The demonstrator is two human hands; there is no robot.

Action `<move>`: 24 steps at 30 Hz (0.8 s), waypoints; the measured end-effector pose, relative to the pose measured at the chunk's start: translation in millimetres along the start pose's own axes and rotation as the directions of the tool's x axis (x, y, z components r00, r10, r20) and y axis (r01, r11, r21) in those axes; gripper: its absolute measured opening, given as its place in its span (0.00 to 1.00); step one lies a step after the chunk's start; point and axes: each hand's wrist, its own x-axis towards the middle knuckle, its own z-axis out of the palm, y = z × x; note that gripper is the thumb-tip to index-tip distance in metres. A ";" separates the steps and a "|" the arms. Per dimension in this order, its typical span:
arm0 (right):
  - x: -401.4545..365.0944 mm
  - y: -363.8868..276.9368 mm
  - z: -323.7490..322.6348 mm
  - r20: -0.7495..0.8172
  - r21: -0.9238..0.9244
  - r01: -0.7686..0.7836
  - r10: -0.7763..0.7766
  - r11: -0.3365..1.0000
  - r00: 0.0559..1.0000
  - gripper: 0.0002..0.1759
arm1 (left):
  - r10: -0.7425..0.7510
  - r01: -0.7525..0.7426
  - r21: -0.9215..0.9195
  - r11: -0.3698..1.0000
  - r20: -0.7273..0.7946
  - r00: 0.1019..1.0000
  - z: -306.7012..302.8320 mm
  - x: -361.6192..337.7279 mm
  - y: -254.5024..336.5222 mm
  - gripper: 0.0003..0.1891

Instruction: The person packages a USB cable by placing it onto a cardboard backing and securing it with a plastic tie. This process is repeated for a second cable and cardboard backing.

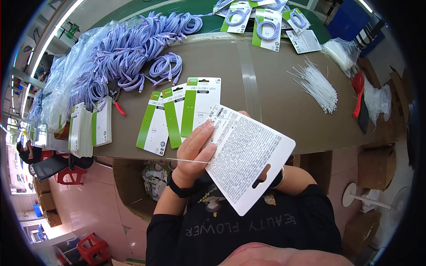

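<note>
A white packaging card (246, 153) is held up over the front of the table, tilted, its text-printed back towards me and its hang hole at the lower right. My left hand (195, 148) grips its left edge, fingers and thumb closed on it. A thin white cable tie (188, 160) sticks out leftwards beside the left thumb. Behind the card is my right hand (243, 114), mostly hidden, with fingers showing at the top edge. Just beyond lie three overlapping green-and-white cable cards (202, 104), fronts up.
Bundled lilac cables (128, 48) pile up at the back left. Two card stacks (102, 122) stand near red-handled pliers (119, 108). Loose cable ties (316, 86) and a red-handled tool (357, 95) lie right. Packed cables (267, 30) sit at the back; an open carton (126, 186) is below.
</note>
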 end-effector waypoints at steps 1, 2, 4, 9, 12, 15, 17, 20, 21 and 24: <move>0.3 -1.1 0.8 -0.003 0.052 -0.012 0.012 0.999 1.000 0.15 | 0.117 -0.117 0.061 0.991 -0.008 0.993 0.6 2.3 0.5 0.12; 0.8 -2.4 1.6 -0.006 0.105 -0.023 0.024 0.994 1.000 0.15 | 0.118 -0.117 0.061 0.991 -0.008 0.993 1.6 1.6 0.4 0.12; 2.8 -3.1 1.1 -0.007 0.156 -0.033 0.034 0.987 0.999 0.15 | 0.055 -0.053 0.028 0.998 -0.063 0.997 4.1 -2.0 -1.3 0.13; 16.0 6.9 -23.5 -0.065 -0.164 0.175 -0.188 0.971 0.980 0.13 | -0.303 0.283 -0.234 0.930 -0.052 0.952 -6.4 -4.4 8.1 0.17; 17.2 8.2 -35.4 -0.140 -0.147 0.117 -0.138 0.982 0.980 0.17 | -0.593 0.427 -0.660 0.618 -0.034 0.805 -4.7 -0.8 10.2 0.23; 16.4 8.8 -20.1 0.164 -0.116 -0.005 0.024 0.993 0.986 0.13 | -0.722 0.432 -0.864 0.259 0.124 0.680 -3.7 5.9 11.6 0.26; 16.4 6.8 -18.5 0.173 -0.153 0.039 -0.012 0.987 0.985 0.14 | -0.724 0.423 -0.906 0.000 0.292 0.625 -5.9 9.8 12.4 0.27; 16.7 5.6 -15.9 0.201 -0.223 0.123 -0.078 0.967 0.976 0.16 | -0.730 0.445 -0.895 -0.034 0.326 0.601 -4.7 12.7 15.3 0.27; 15.0 5.2 -15.0 0.192 -0.365 0.208 -0.146 0.907 0.971 0.16 | -0.731 0.454 -0.889 -0.052 0.344 0.589 -4.0 12.8 15.6 0.28; 14.3 2.6 -18.4 0.207 -0.623 0.343 -0.275 0.702 0.939 0.16 | -0.729 0.418 -0.901 -0.116 0.363 0.580 -1.3 10.9 14.2 0.28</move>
